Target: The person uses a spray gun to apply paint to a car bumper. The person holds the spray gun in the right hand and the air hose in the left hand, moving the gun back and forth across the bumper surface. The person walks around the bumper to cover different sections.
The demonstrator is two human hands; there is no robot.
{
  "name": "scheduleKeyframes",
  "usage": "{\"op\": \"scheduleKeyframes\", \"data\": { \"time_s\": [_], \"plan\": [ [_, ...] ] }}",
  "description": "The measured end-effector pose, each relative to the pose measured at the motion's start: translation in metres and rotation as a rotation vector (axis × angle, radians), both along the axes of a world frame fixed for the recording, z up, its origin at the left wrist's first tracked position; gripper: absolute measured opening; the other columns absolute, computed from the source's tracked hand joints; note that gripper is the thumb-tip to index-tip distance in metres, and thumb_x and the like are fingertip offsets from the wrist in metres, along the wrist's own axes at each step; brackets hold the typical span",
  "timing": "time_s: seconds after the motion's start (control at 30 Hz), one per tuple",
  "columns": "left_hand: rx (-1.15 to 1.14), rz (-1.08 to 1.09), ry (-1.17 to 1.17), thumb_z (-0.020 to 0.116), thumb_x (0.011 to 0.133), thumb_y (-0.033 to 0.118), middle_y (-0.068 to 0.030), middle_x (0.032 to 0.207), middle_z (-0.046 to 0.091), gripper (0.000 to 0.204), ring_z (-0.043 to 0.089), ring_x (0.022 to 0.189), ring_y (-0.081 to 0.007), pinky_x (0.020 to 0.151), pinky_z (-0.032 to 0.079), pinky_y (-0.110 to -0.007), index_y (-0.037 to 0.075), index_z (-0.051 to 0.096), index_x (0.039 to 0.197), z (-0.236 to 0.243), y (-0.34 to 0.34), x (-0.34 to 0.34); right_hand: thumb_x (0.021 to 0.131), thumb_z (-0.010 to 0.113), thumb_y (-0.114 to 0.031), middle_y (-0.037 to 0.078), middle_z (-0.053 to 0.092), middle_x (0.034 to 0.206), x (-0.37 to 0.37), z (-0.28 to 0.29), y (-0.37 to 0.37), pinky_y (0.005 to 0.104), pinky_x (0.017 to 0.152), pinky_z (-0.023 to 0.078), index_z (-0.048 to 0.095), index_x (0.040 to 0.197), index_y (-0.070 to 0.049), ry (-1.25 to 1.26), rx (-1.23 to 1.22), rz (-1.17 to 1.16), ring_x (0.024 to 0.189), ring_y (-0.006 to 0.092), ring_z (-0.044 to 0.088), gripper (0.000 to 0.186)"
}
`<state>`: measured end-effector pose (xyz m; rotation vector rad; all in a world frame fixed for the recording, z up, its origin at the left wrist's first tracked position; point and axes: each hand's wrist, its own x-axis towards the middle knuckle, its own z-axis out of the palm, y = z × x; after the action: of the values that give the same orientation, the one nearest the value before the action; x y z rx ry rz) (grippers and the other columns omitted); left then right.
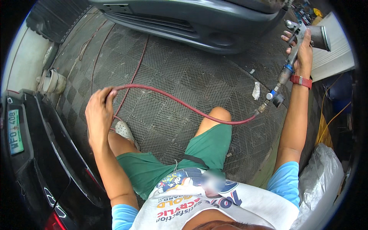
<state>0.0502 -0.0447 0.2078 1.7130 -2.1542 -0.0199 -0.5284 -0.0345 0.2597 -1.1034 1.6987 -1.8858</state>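
Observation:
My right hand is wrapped round the handle of a spray gun, held out at the upper right. A grey metal cup sits on the gun beyond my fingers. Below the handle, a fitting with a blue ring leads to a small round gauge. From there a red air hose curves left across my knees. My left hand is closed round that hose, which runs on down to the floor by my foot.
A dark grey car bumper spans the far side. The rear of a black car stands close on my left, with a white bucket beyond it. More hose lies across the floor mats. Clear plastic sheeting is bunched at lower right.

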Motion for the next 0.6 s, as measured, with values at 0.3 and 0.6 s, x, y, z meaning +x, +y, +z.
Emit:
{"op": "scheduleKeyframes", "data": {
  "time_s": [0.3,0.6],
  "plan": [
    [-0.080,0.333,-0.062,0.061,0.101,0.036,-0.0101,0.110,0.074,0.029,0.066,0.109,-0.0315,0.108,0.037,-0.049,0.014,0.077,0.114,-0.051,-0.100,0.077,0.109,0.043,-0.053,0.007,0.066,0.068,0.201,0.025,-0.136,0.0269,0.035,0.047,0.067,0.107,-0.005,-0.006,0.075,0.090,0.056,0.0171,0.068,0.053],
    [-0.232,0.555,0.123,0.063,0.099,0.036,-0.0079,0.109,0.074,0.029,0.064,0.108,-0.0296,0.112,0.029,-0.049,0.018,0.077,0.116,-0.067,-0.190,0.194,0.106,0.048,-0.050,0.013,0.065,0.071,0.393,0.039,-0.340,0.0360,0.040,0.050,0.065,0.093,-0.001,0.154,0.140,0.240,0.051,0.0233,0.063,0.053]
  ]
}}
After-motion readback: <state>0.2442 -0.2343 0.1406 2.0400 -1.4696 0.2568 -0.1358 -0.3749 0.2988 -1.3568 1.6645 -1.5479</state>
